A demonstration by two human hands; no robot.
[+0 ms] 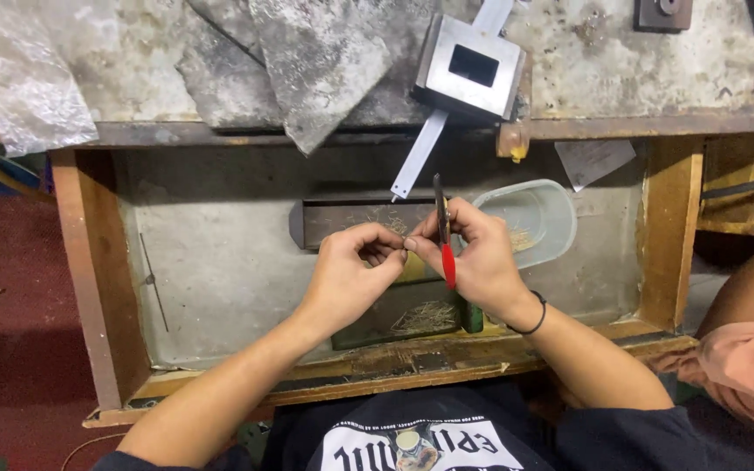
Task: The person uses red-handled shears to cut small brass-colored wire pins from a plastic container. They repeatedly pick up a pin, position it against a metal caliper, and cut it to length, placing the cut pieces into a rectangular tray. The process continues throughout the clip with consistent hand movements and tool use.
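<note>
Both hands are held up over an open wooden drawer [98, 262], close together, with the fingertips almost touching.

The left hand [351, 275] is curled. Its thumb and first finger are pressed together at the tips, pinching something very small. The small thing is too tiny to make out.

The right hand [473, 257] is curled too. It holds a thin tool with red handles [445, 244], which may be small pliers or tweezers. The tool stands almost straight up, with its dark tip above the fingers and its red end pointing down below them. The right thumb and first finger also meet the left fingertips, so the tiny thing sits right between the two hands. A dark band [534, 318] goes around the right wrist.

Just behind the fingers lies a long dark metal tray [342, 218]. To the right of the right fingers sits a clear plastic tub [551, 205] with some thin golden bits inside. Under the hands is another dark tray [394, 323] holding a little heap of thin wire-like bits [425, 318]. A green thing [471, 318] peeks out beside it, under the right wrist.

Far above the fingers, on the worn bench top, sits a square metal block [473, 65] with a hole in it, and a flat metal strip [416, 157] hangs down from it. Another person's arm [752, 288] shows at the right edge.
</note>
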